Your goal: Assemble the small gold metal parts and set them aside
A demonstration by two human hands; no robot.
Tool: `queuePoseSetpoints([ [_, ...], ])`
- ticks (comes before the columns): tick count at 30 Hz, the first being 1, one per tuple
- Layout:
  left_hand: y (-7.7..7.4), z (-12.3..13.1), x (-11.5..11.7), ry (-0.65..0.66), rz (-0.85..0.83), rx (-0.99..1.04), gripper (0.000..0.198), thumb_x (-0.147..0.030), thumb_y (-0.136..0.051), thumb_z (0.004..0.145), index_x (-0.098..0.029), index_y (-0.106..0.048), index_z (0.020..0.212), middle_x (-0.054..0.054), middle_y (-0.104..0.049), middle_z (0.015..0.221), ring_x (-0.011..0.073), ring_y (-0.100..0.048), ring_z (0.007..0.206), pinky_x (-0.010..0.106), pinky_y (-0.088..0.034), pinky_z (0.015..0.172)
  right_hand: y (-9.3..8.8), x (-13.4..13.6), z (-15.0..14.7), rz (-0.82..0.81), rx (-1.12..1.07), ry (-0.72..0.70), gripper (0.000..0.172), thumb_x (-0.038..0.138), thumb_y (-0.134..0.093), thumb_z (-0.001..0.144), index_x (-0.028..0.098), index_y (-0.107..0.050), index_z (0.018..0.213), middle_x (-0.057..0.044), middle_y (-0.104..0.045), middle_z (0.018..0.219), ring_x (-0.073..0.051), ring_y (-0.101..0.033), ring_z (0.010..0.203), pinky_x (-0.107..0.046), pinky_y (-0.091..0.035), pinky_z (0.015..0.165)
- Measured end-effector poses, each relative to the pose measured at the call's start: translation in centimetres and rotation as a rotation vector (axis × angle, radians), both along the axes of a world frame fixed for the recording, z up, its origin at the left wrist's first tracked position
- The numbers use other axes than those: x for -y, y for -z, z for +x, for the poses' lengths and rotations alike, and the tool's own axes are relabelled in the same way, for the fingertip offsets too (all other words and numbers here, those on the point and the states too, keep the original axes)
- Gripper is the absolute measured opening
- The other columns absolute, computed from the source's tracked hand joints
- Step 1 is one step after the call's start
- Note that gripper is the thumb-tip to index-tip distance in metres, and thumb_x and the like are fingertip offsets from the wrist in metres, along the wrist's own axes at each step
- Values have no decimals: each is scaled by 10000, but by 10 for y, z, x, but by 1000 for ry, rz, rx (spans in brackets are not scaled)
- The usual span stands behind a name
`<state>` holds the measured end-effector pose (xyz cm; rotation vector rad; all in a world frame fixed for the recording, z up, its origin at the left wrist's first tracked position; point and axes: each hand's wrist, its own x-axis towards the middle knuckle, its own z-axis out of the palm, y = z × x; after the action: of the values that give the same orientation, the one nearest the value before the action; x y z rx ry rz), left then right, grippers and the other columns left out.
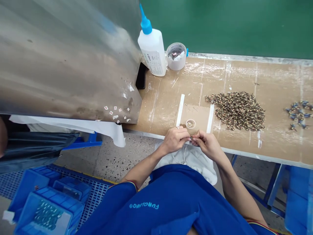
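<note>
A dented stainless steel sheet [66, 58] is seen at far left, with small white paper scraps [116, 112] stuck near its lower edge. A blue plastic crate [46, 209] is placed on the floor below, with small pale parts lying in it. A white glue bottle [152, 45] with a blue nozzle is stood upright at the back of the worktop [161, 98], just beside a clear round tub [176, 56] holding scraps.

The left hand [174, 140] is curled with its fingers closed in toward the right hand, and whether it grips anything is hidden. The right hand [206, 145] is pinching a tiny dark-tipped part [192, 139] between thumb and forefinger, held just over the worktop's front edge, fingertips of both hands almost meeting at it. The part is judged light and fragile, best taken by its ends with fingertips only.

A small clear ring [190, 123] is lying between two white tape strips just ahead of the hands. Further right, a heap of small brown-and-gold wound parts [236, 111] is spread on the worktop, and a loose scatter of blue-tipped parts [298, 114] is lying near the right edge.
</note>
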<state>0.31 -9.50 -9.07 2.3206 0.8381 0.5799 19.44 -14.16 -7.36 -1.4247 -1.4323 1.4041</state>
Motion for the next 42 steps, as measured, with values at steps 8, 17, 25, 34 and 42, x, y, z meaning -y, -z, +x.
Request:
queuePoseSetpoints([
  [8, 1, -2, -1, -24, 12, 74, 370, -354, -464, 1042, -171, -668, 794, 40, -653, 732, 167, -556, 712, 288, -434, 686, 3, -1, 2, -61, -115, 19, 302, 508, -652, 892, 222, -598, 808, -37, -734, 720, -175, -690, 634, -304, -568, 598],
  [17, 0, -2, -4, -45, -13, 184, 340, -342, -517, 1023, -175, -684, 778, 23, -627, 665, 159, -561, 681, 274, -441, 678, 3, 1, -4, -13, -78, 50, 250, 447, -610, 914, 227, -569, 802, -42, -738, 727, -186, -699, 648, -314, -556, 611],
  [25, 2, 0, -3, -71, -18, 144, 335, -298, -531, 1009, -173, -674, 733, 21, -625, 651, 156, -572, 671, 274, -437, 674, 4, 2, -8, 48, 32, 50, 195, 349, -575, 923, 230, -536, 773, -24, -719, 679, -175, -675, 619, -284, -505, 585],
  [34, -5, 0, -7, -81, -7, 168, 354, -328, -497, 1030, -175, -671, 762, 24, -653, 685, 144, -585, 658, 262, -441, 658, 7, -3, -13, 0, -114, 117, 239, 462, -603, 892, 234, -565, 830, -18, -716, 708, -167, -691, 633, -288, -559, 607],
  [42, -15, -28, -3, -130, -153, 231, 214, -279, -560, 980, -184, -726, 886, 39, -730, 804, 152, -650, 725, 243, -494, 657, -13, 16, 60, 174, 106, 512, 265, 472, -660, 845, 214, -610, 808, -49, -727, 730, -197, -700, 696, -343, -574, 700],
])
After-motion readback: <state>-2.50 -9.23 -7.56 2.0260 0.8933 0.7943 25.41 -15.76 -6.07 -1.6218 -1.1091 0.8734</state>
